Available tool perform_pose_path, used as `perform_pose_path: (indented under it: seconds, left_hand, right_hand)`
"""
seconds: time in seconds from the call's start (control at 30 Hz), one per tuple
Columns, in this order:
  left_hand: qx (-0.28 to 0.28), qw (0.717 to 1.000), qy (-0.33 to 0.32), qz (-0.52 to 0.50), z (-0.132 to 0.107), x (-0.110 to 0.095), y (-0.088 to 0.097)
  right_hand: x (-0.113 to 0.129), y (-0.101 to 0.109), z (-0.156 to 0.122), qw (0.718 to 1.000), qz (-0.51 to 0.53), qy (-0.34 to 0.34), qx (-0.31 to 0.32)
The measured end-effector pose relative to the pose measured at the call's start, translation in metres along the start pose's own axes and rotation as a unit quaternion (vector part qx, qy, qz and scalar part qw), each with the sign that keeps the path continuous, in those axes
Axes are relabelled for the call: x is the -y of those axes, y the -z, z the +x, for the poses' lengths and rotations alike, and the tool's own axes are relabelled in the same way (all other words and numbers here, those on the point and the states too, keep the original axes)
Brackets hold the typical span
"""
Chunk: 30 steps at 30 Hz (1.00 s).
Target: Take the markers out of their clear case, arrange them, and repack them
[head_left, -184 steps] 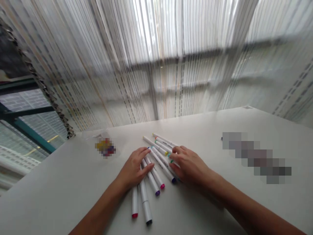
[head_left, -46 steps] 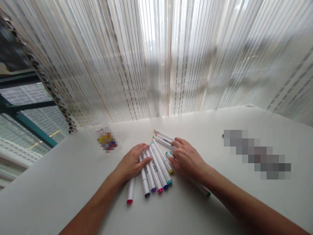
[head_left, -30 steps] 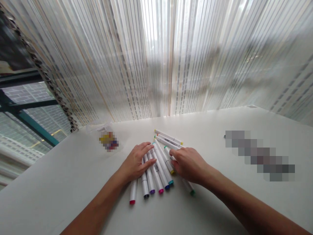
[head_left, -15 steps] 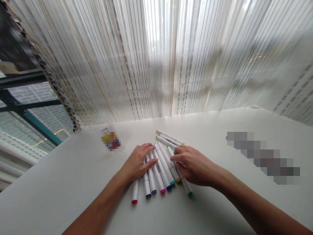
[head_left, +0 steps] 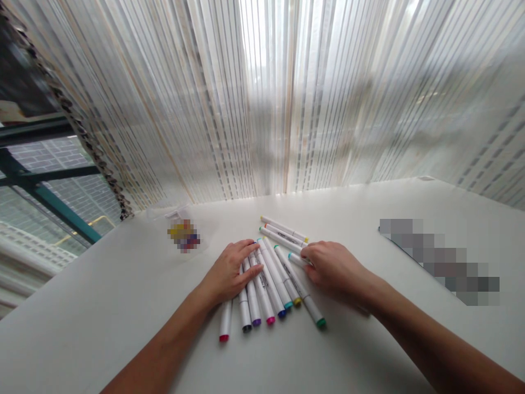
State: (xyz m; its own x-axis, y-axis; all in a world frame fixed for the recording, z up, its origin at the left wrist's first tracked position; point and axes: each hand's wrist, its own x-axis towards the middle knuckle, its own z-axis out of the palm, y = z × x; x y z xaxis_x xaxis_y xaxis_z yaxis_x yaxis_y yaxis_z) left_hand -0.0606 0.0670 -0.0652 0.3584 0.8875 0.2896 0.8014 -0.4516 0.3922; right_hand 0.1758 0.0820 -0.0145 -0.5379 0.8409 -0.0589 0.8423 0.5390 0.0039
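At left, left hand (head_left: 233, 271): fingers apart across white markers (head_left: 265, 303).
Right hand (head_left: 333, 271): curled over turquoise-ended marker (head_left: 296, 259); grip, cannot tell.

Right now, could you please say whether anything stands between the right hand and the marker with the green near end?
Partly: the teal-tipped marker juts from the right hand toward the green-ended marker; lower down, nothing visible intervenes.
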Motion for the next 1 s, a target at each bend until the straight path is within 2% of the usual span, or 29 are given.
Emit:
perform_pose_path:
  seconds: [0.2, 0.3, 0.4, 0.5, 0.73, 0.9, 1.0]
  left_hand:
    - [-0.008, 1.0, -0.001, -0.005, 0.0, 0.001, -0.001]
    - [-0.005, 1.0, 0.0, -0.002, 0.0, 0.001, -0.001]
    - [-0.003, 1.0, -0.002, 0.0, 0.001, 0.0, 0.0]
    - [0.001, 1.0, -0.004, 0.001, 0.0, 0.0, 0.0]
    - [0.005, 1.0, -0.008, 0.001, 0.0, -0.002, 0.001]
    - [0.014, 1.0, -0.006, 0.002, 0.001, -0.002, 0.001]
    - [0.014, 1.0, -0.006, 0.0, 0.001, 0.0, 0.0]
  right_hand:
    - [0.006, -0.004, 0.002, 0.999, 0.029, -0.009, -0.031]
    - [0.003, -0.001, -0.001, 0.997, 0.057, 0.019, -0.049]
    - [0.001, 0.002, -0.004, 0.996, 0.076, 0.046, -0.034]
    - [0.003, -0.001, -0.002, 0.996, 0.082, 0.038, -0.019]
    - [0.008, -0.011, 0.006, 0.995, 0.066, 0.014, -0.078]
    - [0.002, -0.002, -0.001, 0.998, 0.044, 0.016, -0.037]
    - [0.001, -0.004, 0.0, 0.999, 0.045, 0.02, -0.009]
